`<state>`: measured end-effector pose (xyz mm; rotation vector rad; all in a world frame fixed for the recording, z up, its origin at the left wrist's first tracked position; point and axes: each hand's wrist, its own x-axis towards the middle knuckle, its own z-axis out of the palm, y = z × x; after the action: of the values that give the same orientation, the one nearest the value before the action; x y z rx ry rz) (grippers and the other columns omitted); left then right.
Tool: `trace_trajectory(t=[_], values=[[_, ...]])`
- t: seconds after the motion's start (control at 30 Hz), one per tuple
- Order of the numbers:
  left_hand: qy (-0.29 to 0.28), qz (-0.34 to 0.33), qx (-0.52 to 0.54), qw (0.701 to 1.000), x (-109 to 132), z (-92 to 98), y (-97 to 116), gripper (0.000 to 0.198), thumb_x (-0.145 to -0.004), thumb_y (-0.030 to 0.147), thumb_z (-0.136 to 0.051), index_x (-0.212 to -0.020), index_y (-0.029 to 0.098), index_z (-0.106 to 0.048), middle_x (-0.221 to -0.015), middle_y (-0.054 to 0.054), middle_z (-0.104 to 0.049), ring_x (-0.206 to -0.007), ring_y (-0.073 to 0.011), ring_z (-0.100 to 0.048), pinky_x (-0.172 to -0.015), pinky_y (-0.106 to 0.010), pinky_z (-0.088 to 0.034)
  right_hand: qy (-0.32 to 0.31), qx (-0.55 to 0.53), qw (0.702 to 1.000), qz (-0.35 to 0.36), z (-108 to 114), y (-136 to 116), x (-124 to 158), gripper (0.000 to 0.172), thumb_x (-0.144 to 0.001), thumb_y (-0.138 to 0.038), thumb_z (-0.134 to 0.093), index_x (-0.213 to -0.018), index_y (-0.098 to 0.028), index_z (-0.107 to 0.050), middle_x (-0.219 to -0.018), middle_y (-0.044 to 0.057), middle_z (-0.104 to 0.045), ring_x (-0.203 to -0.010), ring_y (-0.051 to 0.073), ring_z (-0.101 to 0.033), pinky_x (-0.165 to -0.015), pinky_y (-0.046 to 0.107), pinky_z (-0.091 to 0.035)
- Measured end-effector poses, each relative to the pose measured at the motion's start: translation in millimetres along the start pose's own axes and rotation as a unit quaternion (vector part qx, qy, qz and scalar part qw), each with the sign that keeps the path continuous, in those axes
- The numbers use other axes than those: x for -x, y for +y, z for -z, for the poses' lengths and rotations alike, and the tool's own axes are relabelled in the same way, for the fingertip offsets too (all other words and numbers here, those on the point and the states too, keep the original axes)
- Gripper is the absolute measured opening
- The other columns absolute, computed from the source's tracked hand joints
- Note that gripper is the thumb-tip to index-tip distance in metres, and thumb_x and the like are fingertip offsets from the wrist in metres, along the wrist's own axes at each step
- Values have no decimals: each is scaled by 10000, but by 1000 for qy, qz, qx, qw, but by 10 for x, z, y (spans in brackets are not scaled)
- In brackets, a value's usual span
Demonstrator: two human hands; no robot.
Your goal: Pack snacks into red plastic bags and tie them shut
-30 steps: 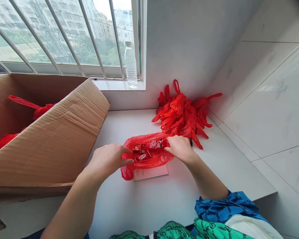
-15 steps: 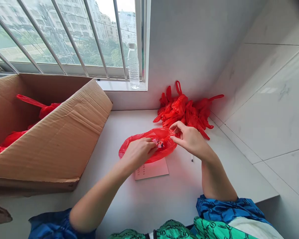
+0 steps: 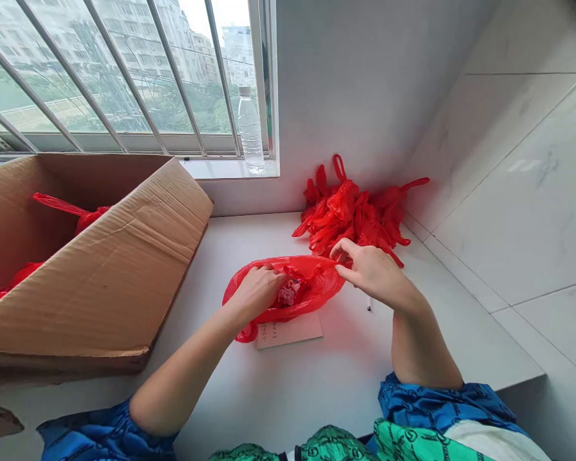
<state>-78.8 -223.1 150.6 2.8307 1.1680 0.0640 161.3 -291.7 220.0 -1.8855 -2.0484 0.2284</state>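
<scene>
**Snack packets [image 3: 288, 293] lie closer to the left hand [image 3: 255, 293]**

On my head-camera feed, the red plastic carrier bag [image 3: 317, 285] lies across the white counter [image 3: 288, 403], its long axis running left to right and rising slightly toward the right. The packets sit inside its open mouth, just past the left fingertips and clearly farther from the right hand [image 3: 377, 274]. The right thumb and forefinger are pinched closed on the bag's far rim at its right end. The left hand lies over the bag's left part, its fingers loosely spread; I cannot tell whether it grips the plastic or only presses on it. A handwritten card [image 3: 288, 334] pokes out beneath the bag. Beyond it sits a heap of red bags [image 3: 350, 214], with an open cardboard box [image 3: 100, 269] to the left.
</scene>
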Motion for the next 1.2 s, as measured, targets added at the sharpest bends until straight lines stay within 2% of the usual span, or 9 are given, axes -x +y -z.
trace_trajectory(t=[0.13,0.33,0.47,0.67,0.73,0.83,0.97,1.1,1.2], values=[[-7,-12,35,999,148,52,-4,308,-895,99,-433,-836,194,-721,-731,-71,-685,-718,-237,-626,-677,-321,-411,18,-15,999,33,-3,-1,15,211,-830,-177,-553,-1001,-270,-635,-814,-22,-688,-682,154,-601,-556,248,-323],[40,34,30,998,805,320,-35,341,-987,434,-466,-1249,340,-663,-1043,-50,-717,-949,-236,-660,-750,-308,-458,55,-105,991,67,48,-44,22,162,-921,-364,-589,-822,-236,-604,-836,-12,-665,-662,139,-556,-586,261,-370],[-8,72,-27,997,1114,191,26,556,-878,466,-651,-1410,351,-538,-1008,-50,-729,-864,-246,-682,-725,-319,-465,79,-185,972,118,53,-63,-2,156,-904,-382,-644,-877,-229,-625,-1102,46,-669,-906,184,-636,-735,286,-467],[114,98,-6,989,1154,215,-185,206,-942,234,-504,-998,271,-699,-963,-12,-719,-706,-156,-646,-591,-258,-410,22,-348,922,170,91,-45,-64,171,-868,-369,-697,-819,-230,-610,-1270,50,-639,-1182,231,-593,-967,366,-475],[246,115,108,956,1089,390,-295,153,-934,328,-550,-936,258,-686,-882,6,-695,-652,-129,-605,-580,-242,-432,28,-463,872,160,63,-66,-137,194,-853,-373,-704,-782,-230,-592,-1292,38,-637,-1205,236,-588,-991,384,-479],[458,126,277,835,888,684,-368,145,-873,374,-655,-915,237,-679,-863,-1,-665,-717,-139,-604,-596,-243,-490,103,-649,740,143,-53,-169,-310,174,-843,-373,-689,-769,-242,-601,-1211,9,-683,-1199,233,-602,-1021,408,-483],[594,82,400,693,536,956,-329,152,-826,329,-731,-902,211,-674,-842,-13,-647,-805,-158,-655,-667,-261,-557,157,-778,595,127,-203,-351,-520,103,-836,-361,-691,-830,-262,-667,-920,-20,-716,-1117,217,-657,-1080,427,-461],[584,49,474,658,394,996,-336,231,-851,392,-717,-982,215,-647,-905,-19,-643,-897,-187,-702,-759,-311,-595,154,-794,577,116,-254,-406,-574,112,-834,-356,-714,-880,-261,-679,-907,-19,-702,-1040,213,-686,-1041,435,-499],[531,47,425,732,504,853,-417,535,-875,532,-649,-1330,275,-537,-1292,-99,-600,-1204,-264,-612,-962,-410,-544,138,-749,635,126,-249,-370,-540,173,-848,-370,-708,-983,-269,-670,-1074,7,-698,-1063,227,-675,-985,442,-533]])
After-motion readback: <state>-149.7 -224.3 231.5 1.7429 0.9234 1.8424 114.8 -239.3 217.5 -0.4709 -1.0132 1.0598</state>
